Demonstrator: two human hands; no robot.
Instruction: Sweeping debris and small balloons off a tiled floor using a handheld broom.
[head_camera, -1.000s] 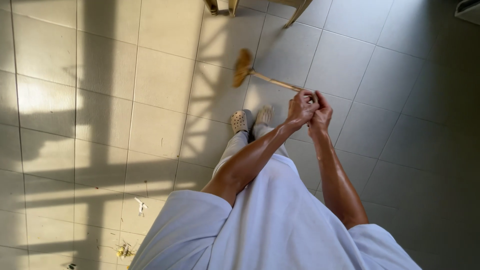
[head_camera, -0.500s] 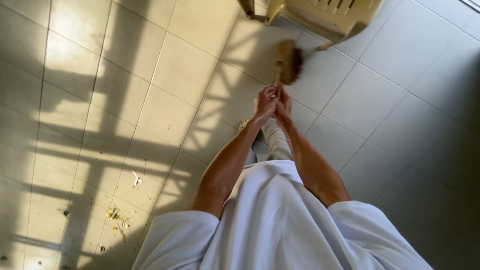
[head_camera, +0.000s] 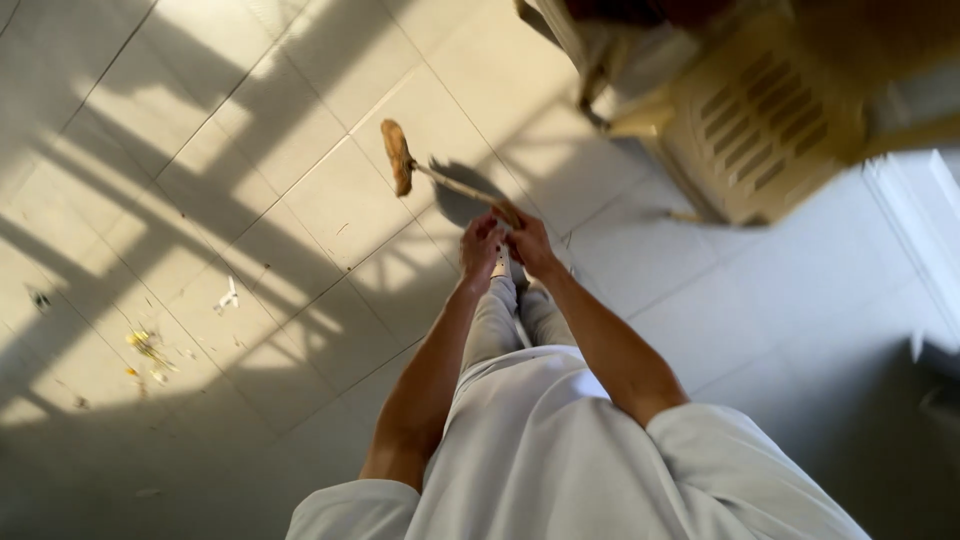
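Both my hands grip the wooden handle of a broom (head_camera: 440, 180) in front of my body. My left hand (head_camera: 480, 248) and my right hand (head_camera: 527, 243) sit side by side at the handle's upper end. The brown bristle head (head_camera: 398, 156) rests on the pale tiled floor ahead and to the left of my hands. My white shirt and light trousers fill the lower middle of the view, and my feet are mostly hidden behind my hands.
A beige plastic chair (head_camera: 740, 120) stands at the upper right, close to my hands. Scraps of litter lie on the floor at the left: a white bit (head_camera: 228, 298) and yellowish crumbs (head_camera: 145, 350). Sunlight and shadow stripes cross the tiles (head_camera: 300, 200).
The view has swung, so the chair now sits at the upper right. The broom head has swept from straight ahead of my hands to the left. Both hands keep their grip.
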